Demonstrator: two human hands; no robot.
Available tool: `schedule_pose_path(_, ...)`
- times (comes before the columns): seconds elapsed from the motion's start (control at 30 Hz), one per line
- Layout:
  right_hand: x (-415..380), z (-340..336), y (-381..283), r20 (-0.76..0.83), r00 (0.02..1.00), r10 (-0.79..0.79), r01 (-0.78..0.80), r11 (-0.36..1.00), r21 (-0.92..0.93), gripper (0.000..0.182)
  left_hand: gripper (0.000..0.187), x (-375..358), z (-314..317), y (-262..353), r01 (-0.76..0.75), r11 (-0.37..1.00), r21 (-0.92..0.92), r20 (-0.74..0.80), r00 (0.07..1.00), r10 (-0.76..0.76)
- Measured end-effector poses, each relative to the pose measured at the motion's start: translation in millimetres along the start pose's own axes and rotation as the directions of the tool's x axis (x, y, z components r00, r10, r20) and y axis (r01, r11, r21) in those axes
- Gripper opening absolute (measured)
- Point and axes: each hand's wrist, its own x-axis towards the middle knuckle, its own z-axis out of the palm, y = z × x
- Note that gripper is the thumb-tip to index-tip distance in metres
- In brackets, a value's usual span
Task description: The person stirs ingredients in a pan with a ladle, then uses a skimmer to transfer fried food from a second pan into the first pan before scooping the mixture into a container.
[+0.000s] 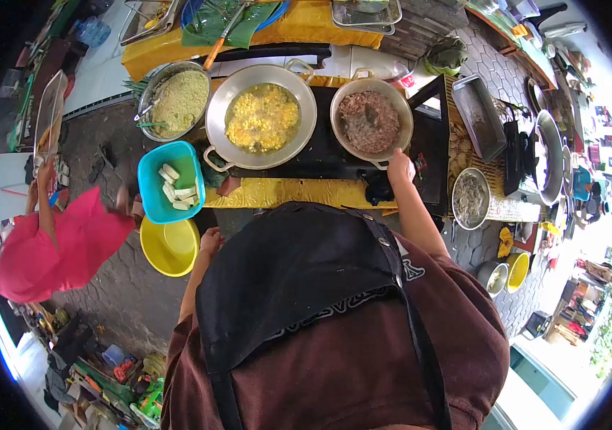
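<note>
My right hand is closed at the near right edge of a metal wok of reddish-brown shredded food. Whether its fingers grip the rim or something below it is hidden. My left hand hangs low beside a yellow basin, its fingers curled in with nothing visible in them. A larger wok stands left of the first, with yellow pieces frying in oil. Further left is a metal bowl of pale green-yellow crumbly food.
A turquoise tub with white blocks sits over the yellow basin. Beyond the woks, a long-handled utensil crosses a banana leaf. A person in pink is at the left. Right are a rectangular tray and a bowl.
</note>
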Motion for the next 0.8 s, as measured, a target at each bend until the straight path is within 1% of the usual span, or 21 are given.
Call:
schedule_pose_path(0.07,-12.9,-11.3,-7.0,-0.103,0.989,-0.107,0.088,0.982,-0.169,0.036,0.033,-15.3,4.8,10.8,-0.010,0.993,-0.120,-0.003,1.000,0.010)
schedule_pose_path(0.1,1.2,6.7,-3.7,-0.082,0.992,-0.100,0.085,0.982,-0.170,0.036,0.033,-23.1,-2.4,4.2,0.008,0.994,-0.109,-0.007,1.000,-0.009)
schedule_pose_path(0.13,36.8,25.2,0.9,-0.108,0.970,-0.220,0.175,0.930,-0.324,0.028,0.033,-22.5,-2.4,0.9,-0.046,0.999,-0.026,-0.013,0.999,0.046)
schedule_pose_path(0.17,55.2,34.8,8.1,-0.110,0.936,-0.334,0.245,0.844,-0.477,0.021,0.033,-21.3,0.1,-5.6,-0.094,0.994,0.057,-0.007,0.995,0.095)
schedule_pose_path(0.2,32.7,21.6,-8.5,-0.233,0.913,-0.335,0.297,0.937,-0.185,0.021,0.033,4.6,-3.3,-19.4,-0.101,0.993,0.059,-0.011,0.995,0.102)
schedule_pose_path(0.23,42.6,23.2,-8.2,-0.224,0.917,-0.329,0.292,0.939,-0.183,0.021,0.033,35.8,-7.8,-48.5,-0.091,0.988,0.124,0.009,0.996,0.091)
schedule_pose_path(0.27,65.3,26.9,-1.1,-0.216,0.937,-0.274,0.233,0.952,-0.200,0.022,0.033,48.1,-8.9,-69.3,-0.075,0.979,0.191,0.037,0.997,0.069)
schedule_pose_path(0.3,74.0,39.6,7.9,-0.203,0.955,-0.217,0.174,0.962,-0.210,0.023,0.033,40.4,-11.7,-65.7,-0.057,0.976,0.208,0.041,0.998,0.050)
schedule_pose_path(0.37,8.7,-2.4,-12.0,-0.257,0.956,-0.141,0.115,0.987,-0.115,0.027,0.035,26.5,-9.7,-44.2,-0.096,0.944,0.316,0.014,0.995,0.097)
schedule_pose_path(0.4,6.9,-6.9,-11.8,-0.211,0.977,-0.043,0.037,0.999,-0.032,0.038,0.036,44.3,-11.9,-59.6,-0.173,0.906,0.386,0.048,0.985,0.167)
schedule_pose_path(0.43,-1.7,-12.0,-11.2,-0.207,0.978,-0.027,0.021,0.999,-0.028,0.038,0.036,44.6,-12.6,-58.8,-0.174,0.901,0.397,0.060,0.985,0.163)
schedule_pose_path(0.47,-11.9,-17.3,-9.8,-0.229,0.973,0.028,-0.011,0.997,0.071,0.043,0.034,45.1,-10.7,-58.7,-0.195,0.897,0.397,0.102,0.980,0.168)
schedule_pose_path(0.5,-19.7,-19.0,-9.4,-0.250,0.964,0.084,-0.041,0.984,0.174,0.050,0.033,47.4,-9.1,-51.9,-0.221,0.891,0.397,0.145,0.973,0.178)
schedule_pose_path(0.53,-25.8,-17.3,-7.3,-0.312,0.950,0.008,0.024,0.995,0.097,0.056,0.033,41.2,-5.9,-31.8,-0.231,0.885,0.404,0.162,0.970,0.180)
schedule_pose_path(0.6,-17.0,1.3,3.3,-0.329,0.943,0.039,-0.002,0.994,0.112,0.054,0.029,18.4,6.8,11.4,-0.296,0.833,0.467,0.259,0.947,0.191)
schedule_pose_path(0.63,-12.5,6.5,4.1,-0.349,0.936,0.049,-0.004,0.992,0.128,0.053,0.029,30.2,18.5,17.2,-0.309,0.831,0.462,0.275,0.941,0.197)
schedule_pose_path(0.67,-13.2,15.0,10.7,-0.356,0.907,-0.225,0.138,0.958,-0.253,0.043,0.027,41.4,32.0,22.2,-0.298,0.868,0.397,0.305,0.935,0.182)
schedule_pose_path(0.7,-19.0,19.8,9.0,-0.319,0.929,-0.189,0.106,0.960,-0.259,0.031,0.025,54.6,47.2,24.4,-0.281,0.902,0.329,0.335,0.927,0.167)
schedule_pose_path(0.73,-25.1,25.1,10.7,-0.324,0.901,-0.288,0.159,0.915,-0.371,0.024,0.022,65.1,66.0,33.3,-0.310,0.895,0.321,0.343,0.919,0.195)
schedule_pose_path(0.77,-31.4,30.6,12.9,-0.315,0.867,-0.387,0.208,0.854,-0.478,0.019,0.023,75.9,86.4,43.3,-0.371,0.843,0.389,0.386,0.897,0.217)
schedule_pose_path(0.8,-38.2,33.0,13.8,-0.297,0.874,-0.384,0.204,0.845,-0.494,0.018,0.023,79.6,110.6,57.8,-0.428,0.783,0.452,0.425,0.874,0.233)
